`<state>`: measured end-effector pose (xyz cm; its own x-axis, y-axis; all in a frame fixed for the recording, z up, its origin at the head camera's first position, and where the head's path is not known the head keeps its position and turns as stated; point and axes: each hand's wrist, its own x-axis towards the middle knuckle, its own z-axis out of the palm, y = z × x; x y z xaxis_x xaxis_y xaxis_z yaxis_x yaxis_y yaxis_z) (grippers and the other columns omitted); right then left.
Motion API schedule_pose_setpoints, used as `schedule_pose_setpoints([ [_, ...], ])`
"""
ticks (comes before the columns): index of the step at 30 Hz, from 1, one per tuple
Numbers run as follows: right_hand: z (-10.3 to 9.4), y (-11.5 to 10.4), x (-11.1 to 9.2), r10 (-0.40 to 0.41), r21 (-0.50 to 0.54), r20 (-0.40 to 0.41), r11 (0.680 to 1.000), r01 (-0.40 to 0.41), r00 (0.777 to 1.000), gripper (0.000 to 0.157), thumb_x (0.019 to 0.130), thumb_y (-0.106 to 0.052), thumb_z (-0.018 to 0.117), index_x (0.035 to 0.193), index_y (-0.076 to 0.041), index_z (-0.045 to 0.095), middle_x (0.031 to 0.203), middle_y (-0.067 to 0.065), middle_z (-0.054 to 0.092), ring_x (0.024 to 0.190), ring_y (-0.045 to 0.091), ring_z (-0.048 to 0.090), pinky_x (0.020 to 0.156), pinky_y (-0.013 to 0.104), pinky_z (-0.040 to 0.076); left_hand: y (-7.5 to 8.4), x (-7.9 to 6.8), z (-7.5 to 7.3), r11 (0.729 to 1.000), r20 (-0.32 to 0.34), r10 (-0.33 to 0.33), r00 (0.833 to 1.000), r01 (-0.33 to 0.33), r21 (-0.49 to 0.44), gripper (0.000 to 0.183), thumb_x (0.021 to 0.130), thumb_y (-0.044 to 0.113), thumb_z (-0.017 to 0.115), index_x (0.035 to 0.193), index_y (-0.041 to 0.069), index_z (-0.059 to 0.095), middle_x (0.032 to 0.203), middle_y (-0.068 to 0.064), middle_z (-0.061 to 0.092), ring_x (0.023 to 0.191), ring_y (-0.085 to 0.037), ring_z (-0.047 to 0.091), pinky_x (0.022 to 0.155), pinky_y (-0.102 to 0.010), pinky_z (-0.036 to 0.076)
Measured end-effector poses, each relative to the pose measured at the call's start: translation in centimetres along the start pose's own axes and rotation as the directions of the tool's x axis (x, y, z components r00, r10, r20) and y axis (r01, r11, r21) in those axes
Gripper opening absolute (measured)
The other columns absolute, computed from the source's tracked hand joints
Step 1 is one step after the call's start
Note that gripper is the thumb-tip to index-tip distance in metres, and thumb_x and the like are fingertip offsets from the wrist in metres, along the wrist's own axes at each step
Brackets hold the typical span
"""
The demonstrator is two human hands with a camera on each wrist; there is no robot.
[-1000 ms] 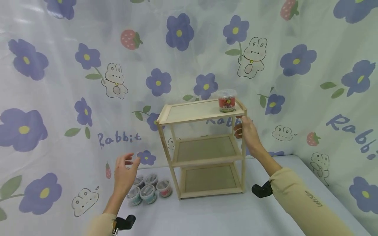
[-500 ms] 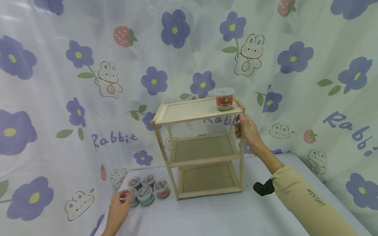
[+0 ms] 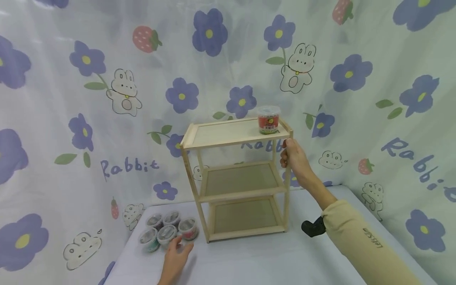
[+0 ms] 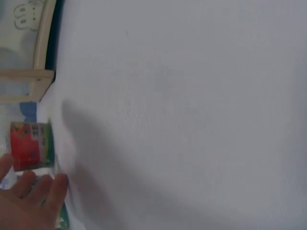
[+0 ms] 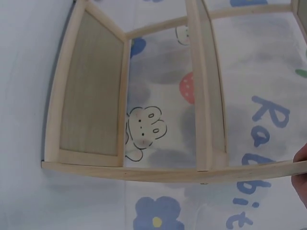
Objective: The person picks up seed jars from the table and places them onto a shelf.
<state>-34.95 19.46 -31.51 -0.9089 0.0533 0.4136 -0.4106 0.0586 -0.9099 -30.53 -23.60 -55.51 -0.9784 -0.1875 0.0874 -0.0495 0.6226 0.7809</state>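
Note:
A three-tier wooden shelf [image 3: 233, 196] stands on the table. My right hand [image 3: 298, 162] grips its right front post near the top; only a bit of that hand [image 5: 301, 177] shows in the right wrist view. One plastic tub with a red label [image 3: 268, 122] sits at the right end of the top tier. Left of the shelf, several lidded tubs [image 3: 149, 240] stand grouped. My left hand [image 3: 175, 259] reaches in front of them, fingers apart and holding nothing, close to the red tub [image 3: 188, 229]. In the left wrist view, the fingertips are right beside that red tub [image 4: 29, 146].
The middle tier [image 3: 242, 180] and bottom tier [image 3: 246, 215] have flat panels in wooden frames. White cloth covers the table [image 3: 246, 261]. A curtain with flowers and rabbits [image 3: 231, 67] hangs close behind the shelf.
My left hand has come down from beside the tubs and moved right, to the front of the group near the red one. The right hand has stayed at the post, its fingers now curled round it.

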Motion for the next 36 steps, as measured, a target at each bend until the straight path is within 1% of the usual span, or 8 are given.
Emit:
schedule_pose_setpoints([
  [5, 0.4, 0.1, 0.0, 0.004, -0.002, 0.006, 1.000, -0.004, 1.000, 0.031, 0.107, -0.044, 0.027, 0.100, -0.016, 0.039, 0.075, 0.005, 0.037, 0.064, 0.015, 0.043, 0.063, 0.028, 0.042, 0.1, 0.7, 1.2, 0.999, -0.024, -0.007, 1.000, 0.006, -0.054, 0.076, 0.093, 0.033, 0.067, 0.145, -0.010, 0.031, 0.143, -0.038, 0.033, 0.130, -0.052, 0.039, 0.108, -0.062, 0.032],
  [10, 0.5, 0.2, 0.0, 0.006, -0.008, -0.002, 1.000, -0.006, 1.000, 0.030, 0.107, -0.044, 0.026, 0.098, -0.018, 0.038, 0.075, 0.003, 0.034, 0.064, 0.015, 0.038, 0.063, 0.028, 0.039, 0.3, 1.7, 1.7, 0.992, -0.012, -0.054, 0.998, 0.053, -0.117, 0.087, 0.092, 0.032, 0.068, 0.147, -0.014, 0.017, 0.148, -0.042, 0.023, 0.134, -0.057, 0.031, 0.111, -0.062, 0.028],
  [16, 0.4, 0.4, 0.2, 0.001, 0.016, -0.005, 1.000, -0.001, 1.000, 0.029, 0.107, -0.043, 0.027, 0.097, -0.018, 0.037, 0.073, 0.002, 0.032, 0.062, 0.014, 0.035, 0.061, 0.028, 0.036, 1.2, 2.4, 2.4, 0.984, -0.013, -0.038, 0.999, 0.036, -0.172, 0.102, 0.088, 0.028, 0.073, 0.148, -0.013, 0.002, 0.149, -0.044, 0.013, 0.137, -0.060, 0.020, 0.113, -0.064, 0.020],
  [20, 0.6, 0.5, 0.2, 0.002, 0.026, -0.008, 1.000, -0.001, 1.000, 0.029, 0.108, -0.042, 0.027, 0.097, -0.017, 0.037, 0.072, 0.002, 0.032, 0.061, 0.014, 0.034, 0.060, 0.027, 0.035, 1.5, 2.9, 3.0, 0.978, -0.045, -0.059, 0.997, 0.049, -0.205, 0.106, 0.086, 0.026, 0.075, 0.147, -0.011, -0.003, 0.148, -0.045, 0.013, 0.137, -0.059, 0.019, 0.112, -0.065, 0.019],
  [25, 0.5, 0.5, 0.2, -0.005, 0.015, -0.008, 1.000, 0.005, 1.000, 0.029, 0.108, -0.039, 0.025, 0.097, -0.014, 0.036, 0.071, 0.002, 0.032, 0.061, 0.015, 0.034, 0.059, 0.027, 0.035, 1.7, 3.7, 3.5, 0.969, -0.090, -0.058, 0.994, 0.034, -0.245, 0.103, 0.084, 0.022, 0.077, 0.144, -0.011, 0.000, 0.143, -0.045, 0.018, 0.134, -0.059, 0.023, 0.111, -0.065, 0.022],
  [29, 0.5, 0.5, 0.2, -0.006, 0.005, -0.002, 1.000, 0.006, 1.000, 0.030, 0.108, -0.042, 0.024, 0.096, -0.016, 0.034, 0.071, 0.002, 0.030, 0.061, 0.015, 0.033, 0.060, 0.028, 0.034, 1.4, 4.1, 3.8, 0.975, -0.136, -0.039, 0.990, 0.009, -0.221, 0.101, 0.082, 0.021, 0.078, 0.144, -0.011, 0.005, 0.139, -0.043, 0.024, 0.130, -0.057, 0.030, 0.110, -0.062, 0.026],
  [33, 0.6, 0.5, 0.2, 0.000, 0.002, 0.009, 1.000, 0.000, 1.000, 0.031, 0.108, -0.045, 0.024, 0.097, -0.019, 0.035, 0.071, 0.001, 0.031, 0.061, 0.014, 0.033, 0.061, 0.029, 0.034, 1.3, 4.2, 4.0, 0.992, -0.169, -0.034, 0.985, 0.012, -0.127, 0.103, 0.078, 0.025, 0.080, 0.145, -0.011, 0.011, 0.134, -0.041, 0.027, 0.125, -0.057, 0.033, 0.104, -0.065, 0.031],
  [36, 0.5, 0.6, 0.2, -0.001, 0.008, 0.010, 1.000, 0.001, 1.000, 0.032, 0.107, -0.046, 0.024, 0.097, -0.017, 0.035, 0.071, 0.001, 0.031, 0.061, 0.014, 0.033, 0.061, 0.029, 0.034, 1.4, 4.1, 4.0, 0.998, -0.167, -0.039, 0.985, 0.029, -0.059, 0.104, 0.076, 0.029, 0.080, 0.146, -0.011, 0.014, 0.133, -0.041, 0.026, 0.124, -0.058, 0.032, 0.100, -0.068, 0.032],
])
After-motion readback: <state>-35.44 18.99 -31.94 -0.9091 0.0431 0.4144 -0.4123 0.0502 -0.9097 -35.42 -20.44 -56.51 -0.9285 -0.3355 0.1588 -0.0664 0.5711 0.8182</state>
